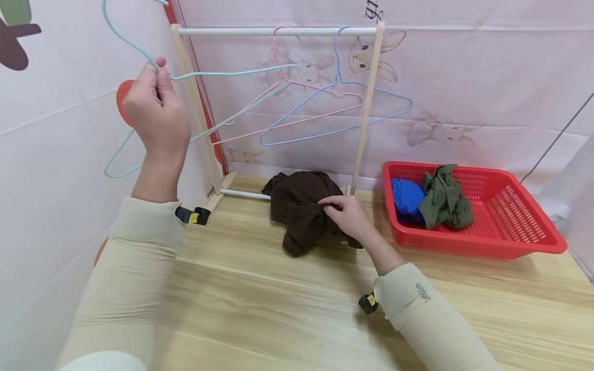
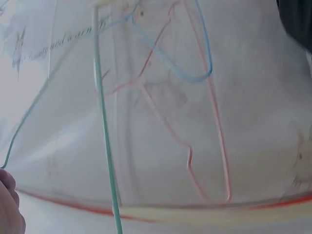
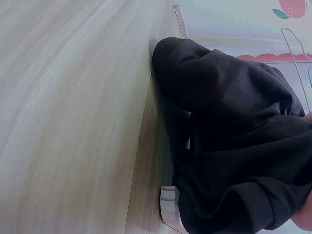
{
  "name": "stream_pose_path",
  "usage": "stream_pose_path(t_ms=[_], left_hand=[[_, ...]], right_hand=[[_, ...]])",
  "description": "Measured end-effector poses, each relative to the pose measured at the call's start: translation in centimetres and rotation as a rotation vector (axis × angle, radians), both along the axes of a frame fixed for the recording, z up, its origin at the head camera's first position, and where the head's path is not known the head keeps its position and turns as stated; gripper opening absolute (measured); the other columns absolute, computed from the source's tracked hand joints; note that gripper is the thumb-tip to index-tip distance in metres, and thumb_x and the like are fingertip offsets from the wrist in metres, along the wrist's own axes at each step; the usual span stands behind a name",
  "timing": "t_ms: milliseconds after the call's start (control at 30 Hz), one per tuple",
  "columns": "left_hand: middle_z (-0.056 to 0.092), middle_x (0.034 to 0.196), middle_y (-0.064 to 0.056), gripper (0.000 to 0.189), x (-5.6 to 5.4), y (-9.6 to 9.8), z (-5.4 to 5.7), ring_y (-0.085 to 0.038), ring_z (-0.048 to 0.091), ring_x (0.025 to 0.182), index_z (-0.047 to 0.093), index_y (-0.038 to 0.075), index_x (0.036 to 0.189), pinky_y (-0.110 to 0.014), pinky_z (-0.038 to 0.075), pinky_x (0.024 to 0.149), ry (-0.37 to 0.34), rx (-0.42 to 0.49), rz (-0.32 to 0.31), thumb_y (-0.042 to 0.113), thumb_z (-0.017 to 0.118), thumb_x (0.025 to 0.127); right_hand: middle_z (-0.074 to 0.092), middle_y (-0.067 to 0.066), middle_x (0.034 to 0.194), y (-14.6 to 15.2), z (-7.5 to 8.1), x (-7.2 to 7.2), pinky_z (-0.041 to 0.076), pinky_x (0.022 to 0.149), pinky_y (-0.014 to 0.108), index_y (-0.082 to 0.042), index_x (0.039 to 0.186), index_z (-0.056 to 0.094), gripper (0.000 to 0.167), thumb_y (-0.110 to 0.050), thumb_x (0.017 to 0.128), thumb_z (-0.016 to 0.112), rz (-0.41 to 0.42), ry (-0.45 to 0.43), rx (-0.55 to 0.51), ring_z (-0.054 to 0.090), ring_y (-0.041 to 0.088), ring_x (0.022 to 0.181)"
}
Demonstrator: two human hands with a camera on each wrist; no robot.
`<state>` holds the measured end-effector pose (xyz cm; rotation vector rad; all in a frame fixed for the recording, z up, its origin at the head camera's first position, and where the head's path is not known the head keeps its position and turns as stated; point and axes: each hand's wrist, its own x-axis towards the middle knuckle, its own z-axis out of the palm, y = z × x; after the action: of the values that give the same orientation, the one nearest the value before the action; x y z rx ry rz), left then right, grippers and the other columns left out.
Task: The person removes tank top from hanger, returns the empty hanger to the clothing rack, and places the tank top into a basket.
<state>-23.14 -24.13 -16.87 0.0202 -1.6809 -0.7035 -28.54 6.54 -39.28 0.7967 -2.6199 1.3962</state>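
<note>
At the upper left of the head view, my left hand (image 1: 159, 111) grips a mint-green wire hanger (image 1: 232, 73) near the base of its hook. The hanger is lifted in front of the rack and slanted; its lower bar (image 2: 103, 112) crosses the left wrist view. My right hand (image 1: 349, 216) pinches the edge of a dark brown garment (image 1: 306, 188) with thumb and fingers. Bunched up, that garment lies over the rack's base on the table; its dark folds (image 3: 229, 92) fill much of the right wrist view. Its exact kind is hidden by the folds.
A wooden rack (image 1: 368, 103) with a white top rail (image 1: 232, 32) stands against the back cloth. From the rail hang a pink hanger (image 1: 320, 117) and a blue hanger (image 1: 311, 139). At right, a red basket (image 1: 464, 247) contains blue cloth (image 1: 407, 198) and olive-green cloth (image 1: 447, 201).
</note>
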Motion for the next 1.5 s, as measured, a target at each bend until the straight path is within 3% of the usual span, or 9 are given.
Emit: stream_pose_path(t_ms=[133,367,500,633,767,900,1200,1400,1500], left_hand=[[0.073,0.111,-0.008,0.033,-0.1,-1.2,0.4,-0.028,0.067,0.090,0.070,-0.002,0.110,-0.025,0.044,0.081,-0.044,-0.100,0.149,0.021,0.046,0.104],[0.071,0.111,-0.017,0.041,-1.9,-2.4,1.1,-0.036,0.064,0.103,0.067,0.002,0.121,-0.039,0.047,0.087,-0.197,-0.135,0.235,0.030,0.040,0.106],[0.069,0.102,-0.021,0.050,-3.7,-2.9,1.4,-0.035,0.064,0.102,0.068,0.001,0.117,-0.038,0.047,0.086,-0.378,-0.189,0.270,0.036,0.033,0.107],[0.063,0.095,-0.025,0.051,-6.3,-3.1,1.4,-0.040,0.061,0.102,0.066,-0.005,0.107,-0.044,0.045,0.085,-0.573,-0.250,0.210,0.033,0.031,0.107],[0.065,0.110,-0.022,0.048,-8.4,-3.2,2.0,-0.037,0.060,0.112,0.065,0.000,0.119,-0.044,0.046,0.094,-0.742,-0.223,0.159,0.033,0.032,0.107],[0.064,0.124,-0.019,0.049,-9.8,-3.4,2.6,-0.034,0.058,0.118,0.063,0.003,0.127,-0.044,0.046,0.097,-0.814,-0.175,0.152,0.034,0.032,0.106],[0.063,0.128,-0.013,0.049,-10.7,-3.9,3.6,-0.029,0.051,0.125,0.066,0.006,0.126,-0.040,0.042,0.103,-0.882,-0.095,0.141,0.034,0.032,0.104],[0.063,0.080,-0.006,0.045,-10.3,-4.4,2.2,-0.022,0.053,0.087,0.064,0.005,0.083,-0.031,0.043,0.075,-0.930,-0.137,0.053,0.034,0.037,0.105],[0.051,0.070,0.000,0.043,-9.9,-4.6,1.8,-0.016,0.046,0.074,0.055,0.007,0.079,-0.027,0.040,0.065,-0.951,-0.109,0.030,0.037,0.037,0.105]], right_hand=[[0.072,0.006,0.114,0.0,-0.1,0.0,0.043,0.075,0.034,-0.019,0.107,0.077,0.020,-0.014,0.092,0.065,-0.002,0.003,0.003,0.055,0.023,0.087],[0.071,0.006,0.114,0.2,-0.2,-0.1,0.044,0.072,0.034,-0.020,0.107,0.077,0.019,-0.016,0.093,0.065,0.005,0.002,0.006,0.055,0.023,0.086],[0.072,0.005,0.112,0.3,-0.3,-0.1,0.047,0.076,0.035,-0.019,0.106,0.077,0.017,-0.019,0.093,0.067,0.010,0.004,0.008,0.058,0.022,0.091],[0.074,0.002,0.098,0.6,-0.3,0.2,0.049,0.077,0.036,-0.018,0.100,0.076,0.014,-0.028,0.091,0.072,0.002,-0.001,0.028,0.060,0.021,0.088],[0.072,-0.001,0.085,0.7,-0.5,0.5,0.047,0.069,0.033,-0.017,0.092,0.075,0.016,-0.032,0.089,0.073,0.007,-0.002,0.041,0.056,0.020,0.077],[0.069,-0.002,0.078,0.5,-0.7,0.9,0.045,0.065,0.031,-0.016,0.089,0.074,0.016,-0.032,0.089,0.074,0.022,0.009,0.036,0.054,0.018,0.073],[0.069,-0.003,0.081,0.0,-0.8,1.9,0.048,0.069,0.031,-0.017,0.088,0.073,0.016,-0.034,0.089,0.073,0.061,0.008,0.046,0.058,0.016,0.077],[0.054,-0.002,0.065,-0.2,-0.2,2.4,0.041,0.060,0.031,-0.018,0.077,0.065,0.025,-0.039,0.088,0.074,0.051,0.000,0.009,0.050,0.017,0.069],[0.047,-0.001,0.060,-0.2,0.0,2.5,0.037,0.056,0.030,-0.017,0.074,0.061,0.027,-0.036,0.088,0.074,0.042,-0.007,-0.044,0.046,0.018,0.065]])
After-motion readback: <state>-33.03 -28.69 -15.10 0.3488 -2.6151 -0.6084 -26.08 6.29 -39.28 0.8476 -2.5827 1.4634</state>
